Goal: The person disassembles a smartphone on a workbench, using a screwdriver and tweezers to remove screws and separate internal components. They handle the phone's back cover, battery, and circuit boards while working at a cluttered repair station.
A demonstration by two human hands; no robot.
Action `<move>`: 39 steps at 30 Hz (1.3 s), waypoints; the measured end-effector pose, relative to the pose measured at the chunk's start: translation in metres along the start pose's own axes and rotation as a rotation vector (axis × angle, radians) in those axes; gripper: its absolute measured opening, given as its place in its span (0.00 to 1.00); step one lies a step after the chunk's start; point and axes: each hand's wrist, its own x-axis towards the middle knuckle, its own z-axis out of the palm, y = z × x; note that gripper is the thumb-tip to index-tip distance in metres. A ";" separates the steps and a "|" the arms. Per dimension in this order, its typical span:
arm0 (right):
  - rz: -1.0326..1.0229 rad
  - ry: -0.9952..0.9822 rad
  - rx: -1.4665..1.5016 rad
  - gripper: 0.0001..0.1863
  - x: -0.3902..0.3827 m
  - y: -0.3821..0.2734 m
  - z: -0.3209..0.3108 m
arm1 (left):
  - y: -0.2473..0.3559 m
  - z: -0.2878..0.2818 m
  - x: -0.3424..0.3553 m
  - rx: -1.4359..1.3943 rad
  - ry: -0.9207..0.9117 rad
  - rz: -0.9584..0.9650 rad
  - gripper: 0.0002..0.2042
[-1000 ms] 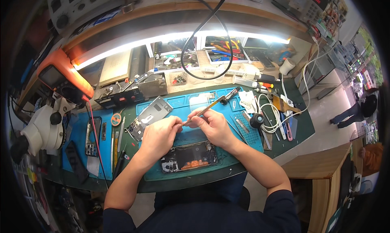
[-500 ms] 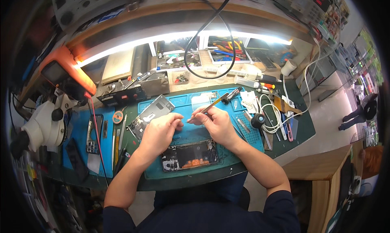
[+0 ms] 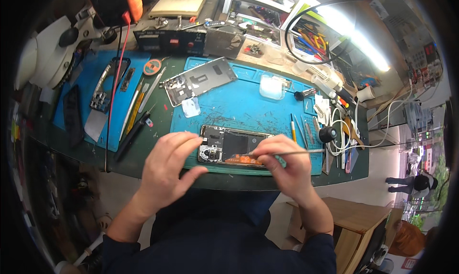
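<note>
An opened smartphone (image 3: 235, 141) lies face down on the blue work mat (image 3: 253, 114), its dark inner parts, camera corner and an orange strip exposed. My right hand (image 3: 287, 165) is over the phone's right end, pinching a slim grey metal tool (image 3: 301, 153). One end of the tool reaches the orange strip; whether it touches cannot be told. The other end sticks out to the right. My left hand (image 3: 173, 165) is beside the camera end, fingers spread, holding nothing. Behind the phone lies a detached grey phone back cover (image 3: 201, 81), with a small pale sheet (image 3: 191, 107) below it.
A clear plastic box (image 3: 272, 86) stands farther back. Right of the phone lie a yellow-handled tool (image 3: 293, 129), a black round bottle (image 3: 327, 134) and a coiled white cable (image 3: 340, 150). On the left are a phone frame (image 3: 103, 90), a solder spool (image 3: 152, 67) and several slim tools.
My view has turned, shifting the bench in the picture. Both hands have come down from above the mat's middle to the phone. My left hand's curled fingers have spread.
</note>
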 end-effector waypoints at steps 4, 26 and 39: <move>0.029 0.003 0.023 0.08 -0.013 0.010 0.022 | 0.003 0.022 -0.002 -0.042 -0.090 -0.055 0.44; 0.075 0.069 0.069 0.06 -0.026 0.023 0.033 | 0.004 0.030 0.034 -0.021 -0.291 -0.036 0.43; 0.067 0.008 0.066 0.07 -0.026 0.020 0.028 | 0.016 0.035 0.035 0.105 -0.302 -0.009 0.41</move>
